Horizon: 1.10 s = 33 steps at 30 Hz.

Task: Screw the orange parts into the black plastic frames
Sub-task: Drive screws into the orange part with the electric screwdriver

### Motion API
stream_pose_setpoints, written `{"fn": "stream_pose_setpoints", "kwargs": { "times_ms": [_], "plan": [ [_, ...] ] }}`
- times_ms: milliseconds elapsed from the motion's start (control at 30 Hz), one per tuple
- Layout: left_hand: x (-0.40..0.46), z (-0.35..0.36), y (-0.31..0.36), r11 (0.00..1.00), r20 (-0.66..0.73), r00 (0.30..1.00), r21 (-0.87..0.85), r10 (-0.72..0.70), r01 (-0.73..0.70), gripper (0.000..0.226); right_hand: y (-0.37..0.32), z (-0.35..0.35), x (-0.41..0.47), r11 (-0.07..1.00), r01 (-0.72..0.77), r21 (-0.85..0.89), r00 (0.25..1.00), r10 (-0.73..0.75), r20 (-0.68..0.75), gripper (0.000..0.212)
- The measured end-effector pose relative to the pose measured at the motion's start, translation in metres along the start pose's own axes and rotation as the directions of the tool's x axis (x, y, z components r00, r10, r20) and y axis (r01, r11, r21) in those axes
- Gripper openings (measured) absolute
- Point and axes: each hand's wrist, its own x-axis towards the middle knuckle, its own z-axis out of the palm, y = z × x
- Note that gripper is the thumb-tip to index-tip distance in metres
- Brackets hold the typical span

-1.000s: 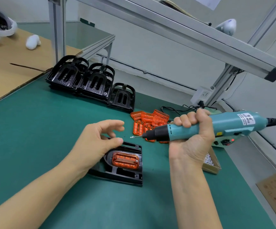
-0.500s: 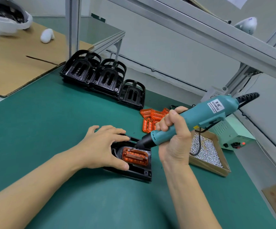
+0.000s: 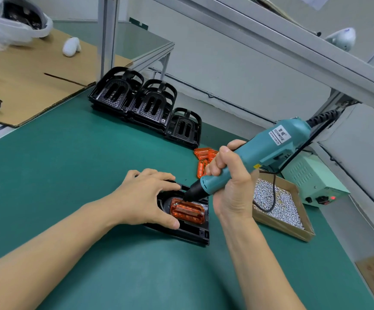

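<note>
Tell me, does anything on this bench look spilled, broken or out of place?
Nothing stands out. The orange plastic part sits squarely in the black plastic frame, the small silver screws stay inside their cardboard tray, and spare black frames stand stacked.

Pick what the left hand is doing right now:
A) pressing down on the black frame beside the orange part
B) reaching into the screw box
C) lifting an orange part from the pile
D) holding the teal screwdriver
A: the left hand lies spread on the black frame, thumb beside the orange part, while the right hand grips the screwdriver.
</note>
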Motion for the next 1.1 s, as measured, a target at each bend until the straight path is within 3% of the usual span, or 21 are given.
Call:
{"fn": "stream_pose_setpoints", "kwargs": {
  "times_ms": [467,800,1100],
  "plan": [
    [0.0009,0.0017,-0.0022,1.000,0.000,1.000,0.017,0.014,-0.014,0.090,0.0024,0.0099,0.0064,0.996,-0.008,-0.089,0.979,0.026,0.203,0.021],
    [0.0015,0.0002,-0.0006,1.000,-0.004,1.000,0.028,0.009,-0.009,0.085,0.0039,0.0065,0.0066,0.998,-0.041,-0.053,0.981,0.050,0.188,0.018],
    [0.0003,0.0003,-0.0015,1.000,-0.004,1.000,0.022,0.002,-0.002,0.086,0.0029,0.0066,0.0033,0.992,0.037,-0.120,0.930,0.010,0.368,0.031]
  ]
}}
